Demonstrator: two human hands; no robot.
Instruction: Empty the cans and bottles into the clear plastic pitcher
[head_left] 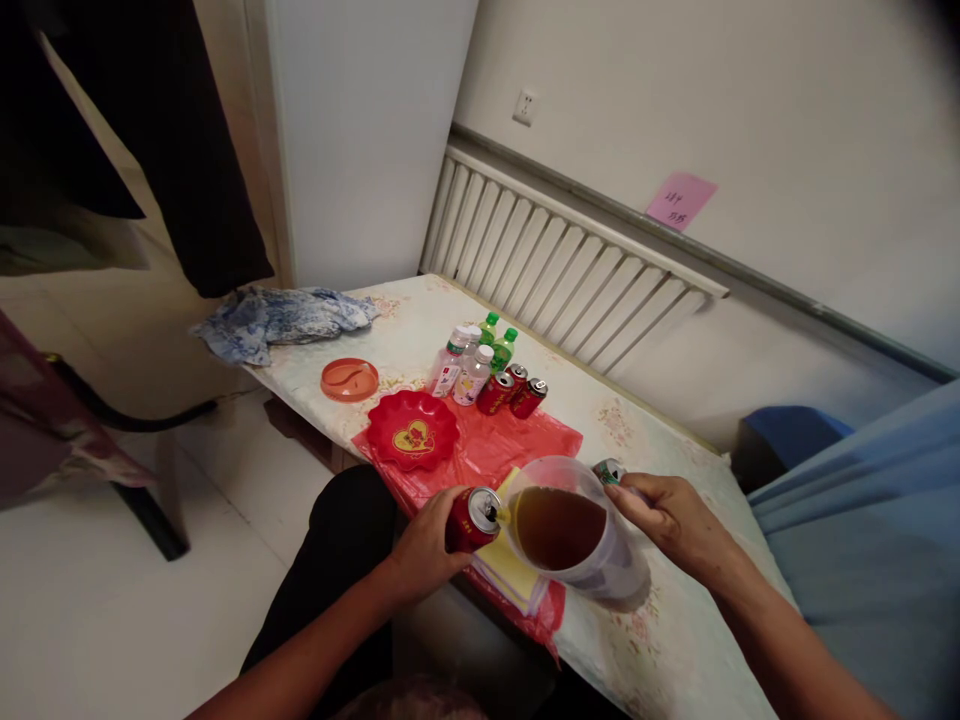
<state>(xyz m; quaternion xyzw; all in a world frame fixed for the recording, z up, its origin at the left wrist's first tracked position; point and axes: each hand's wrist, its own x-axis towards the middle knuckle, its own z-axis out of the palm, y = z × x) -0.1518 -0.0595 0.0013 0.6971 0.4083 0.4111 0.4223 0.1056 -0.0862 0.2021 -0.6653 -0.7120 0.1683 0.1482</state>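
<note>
My left hand is wrapped round a red drink can, its opened top turned toward the pitcher. A clear plastic pitcher of dark brown liquid tilts left, its spout at the can's opening. Yellowish liquid shows at the spout; I cannot tell whether it is flowing. My right hand is closed at the pitcher's far right side, around what looks like its handle, mostly hidden by the fingers. Just beyond those fingers, a can with a silver and green top is partly covered. Yellow sheets lie below the pitcher.
On a red plastic sheet sits a red scalloped plate. Beyond are several red cans, clear bottles and green-capped bottles. An orange lid and blue patterned cloth lie left. A radiator lines the wall.
</note>
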